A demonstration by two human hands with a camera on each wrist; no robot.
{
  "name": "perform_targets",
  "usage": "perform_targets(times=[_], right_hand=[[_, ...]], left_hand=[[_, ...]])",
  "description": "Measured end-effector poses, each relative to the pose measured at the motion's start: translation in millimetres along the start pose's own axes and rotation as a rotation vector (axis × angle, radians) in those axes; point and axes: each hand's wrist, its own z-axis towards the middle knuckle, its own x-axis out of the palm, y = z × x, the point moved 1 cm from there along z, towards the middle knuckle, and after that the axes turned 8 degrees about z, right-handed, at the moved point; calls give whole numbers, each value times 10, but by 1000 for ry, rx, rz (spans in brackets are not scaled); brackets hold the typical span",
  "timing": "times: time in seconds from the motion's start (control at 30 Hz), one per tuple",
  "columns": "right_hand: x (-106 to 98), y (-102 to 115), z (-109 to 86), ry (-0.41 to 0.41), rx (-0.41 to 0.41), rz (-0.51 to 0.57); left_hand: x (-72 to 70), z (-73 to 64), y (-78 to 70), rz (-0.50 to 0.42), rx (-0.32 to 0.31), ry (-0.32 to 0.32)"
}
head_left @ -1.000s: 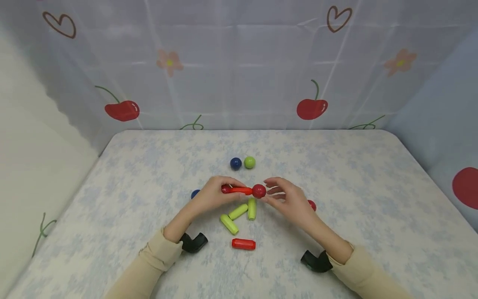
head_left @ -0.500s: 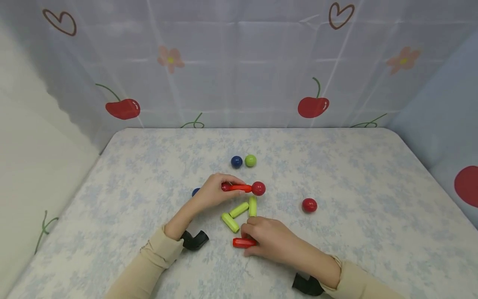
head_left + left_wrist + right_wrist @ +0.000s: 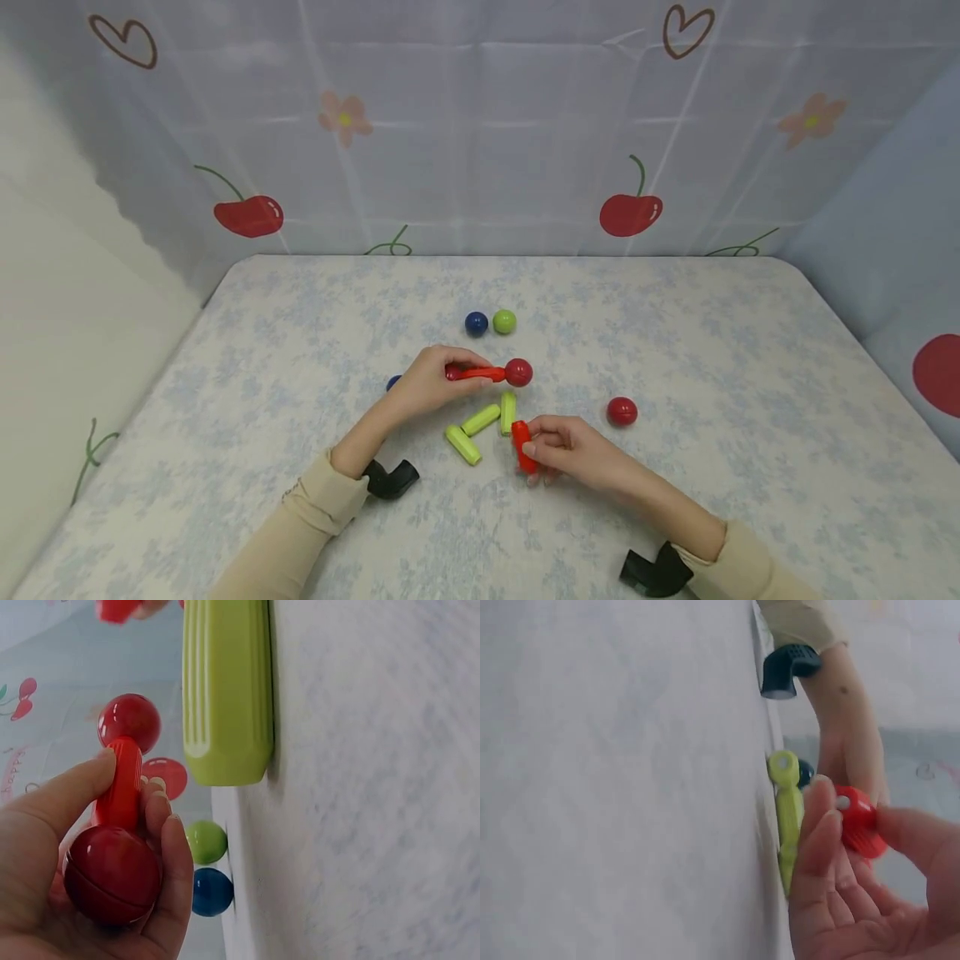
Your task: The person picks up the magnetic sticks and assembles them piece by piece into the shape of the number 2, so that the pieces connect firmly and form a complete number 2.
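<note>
My left hand (image 3: 437,379) grips a red ridged rod (image 3: 120,787) with a dark red ball at each end. One ball (image 3: 519,372) sticks out to the right; the other (image 3: 112,875) sits against the palm, mostly covered in the head view. Lower and to the right, my right hand (image 3: 573,450) pinches a second red rod (image 3: 524,447) between thumb and fingers, raised and tilted. A pale round spot shows on that rod's end (image 3: 844,802) in the right wrist view. Several lime green rods (image 3: 462,445) lie just left of it on the table.
Behind the hands, a blue ball (image 3: 476,324) and a green ball (image 3: 505,322) stand side by side. A red ball (image 3: 622,411) lies to the right. Another blue ball (image 3: 393,382) is partly hidden behind the left wrist. A patterned curtain (image 3: 480,125) hangs at the back.
My right hand went from beside the left hand's ball down to the loose red rod, took hold of it, and lifted it up and rightward. The left hand stays nearly in place.
</note>
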Motion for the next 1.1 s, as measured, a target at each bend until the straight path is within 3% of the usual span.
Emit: perform_targets(times=[0.1, 0.17, 0.23, 0.5, 0.67, 0.83, 0.97, 1.1], right_hand=[[-96, -33, 10, -53, 36, 167], [-138, -54, 25, -74, 46, 223], [-157, -70, 42, -75, 55, 257], [-171, -80, 68, -61, 47, 296], [-176, -85, 71, -50, 57, 347], [-176, -87, 83, -24, 73, 394], [-173, -84, 102, -23, 81, 430], [-179, -85, 124, -52, 86, 443]], left_hand=[[6, 8, 17, -7, 19, 2], [-20, -19, -76, -14, 38, 12], [-14, -15, -74, -15, 64, 21], [28, 33, 14, -2, 99, 79], [36, 96, 12, 79, 184, 119], [39, 173, -16, 154, 260, 200], [53, 228, -47, 229, 275, 259], [84, 284, -53, 266, 253, 266]])
